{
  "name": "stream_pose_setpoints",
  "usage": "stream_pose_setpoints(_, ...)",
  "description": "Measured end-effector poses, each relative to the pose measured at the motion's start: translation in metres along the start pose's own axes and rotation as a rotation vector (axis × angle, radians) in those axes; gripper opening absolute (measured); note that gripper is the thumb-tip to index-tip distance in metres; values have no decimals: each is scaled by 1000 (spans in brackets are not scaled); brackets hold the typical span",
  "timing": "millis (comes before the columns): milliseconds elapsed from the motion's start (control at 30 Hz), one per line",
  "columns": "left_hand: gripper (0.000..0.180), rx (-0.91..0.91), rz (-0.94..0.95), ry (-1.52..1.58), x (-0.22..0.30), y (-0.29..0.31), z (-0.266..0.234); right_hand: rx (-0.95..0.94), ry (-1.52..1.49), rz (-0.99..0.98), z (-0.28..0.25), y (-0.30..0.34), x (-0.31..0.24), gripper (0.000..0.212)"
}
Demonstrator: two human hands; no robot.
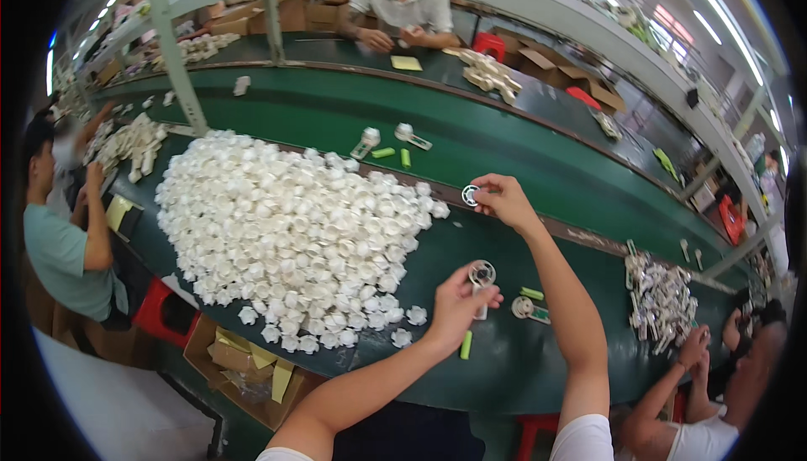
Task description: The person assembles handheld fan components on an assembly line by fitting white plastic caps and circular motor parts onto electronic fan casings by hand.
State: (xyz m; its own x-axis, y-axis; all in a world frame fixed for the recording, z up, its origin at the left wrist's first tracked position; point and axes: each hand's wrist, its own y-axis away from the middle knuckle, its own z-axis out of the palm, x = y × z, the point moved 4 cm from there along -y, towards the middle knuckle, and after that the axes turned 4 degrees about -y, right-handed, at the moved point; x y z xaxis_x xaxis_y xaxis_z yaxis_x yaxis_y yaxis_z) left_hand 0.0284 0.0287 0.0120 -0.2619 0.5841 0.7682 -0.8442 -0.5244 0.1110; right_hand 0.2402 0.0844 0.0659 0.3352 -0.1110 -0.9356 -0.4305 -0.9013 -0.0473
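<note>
My left hand [454, 310] grips a small white handheld-fan-like body [482, 274], its round head up and dark at the centre. Farther off and to the right, my right hand [507, 202] pinches a white slotted ring [471, 196] above the bench's far edge. Left of both hands spreads a large heap of white, petal-edged caps [286, 226]. Beside my left hand lie a similar round-headed part with a green strip [530, 310], a light-green cylinder [466, 345] and another light-green cylinder [532, 294].
Beyond the bench runs a green conveyor belt [311, 112] carrying two round-headed parts [367, 142] and green cylinders [383, 152]. Similar parts [661, 301] are piled at right, near a co-worker's hands [694, 347]. An open cardboard box [239, 368] stands below left. A metal post [172, 49] rises behind the heap.
</note>
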Motion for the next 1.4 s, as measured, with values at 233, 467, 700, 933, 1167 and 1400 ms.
stream_pose_setpoints(233,59,130,22,-88,25,6,0,-135,165,211,-27,103,44,20)
stream_pose_setpoints(467,61,119,8,-167,22,2,-2,-10,542,-10,-15,134,12,48)
stream_pose_setpoints(700,49,70,-7,-190,16,-1,-5,-22,240,-9,-13,144,1,46)
stream_pose_setpoints(933,59,-95,37,-188,14,4,8,-15,-35,-192,-6,159,-35,49)
stream_pose_setpoints(1167,59,-106,87,-261,27,13,19,95,-211,-166,-6,170,-31,47)
stream_pose_setpoints(1400,50,-200,85,-292,27,14,20,167,175,-372,2,176,-47,47)
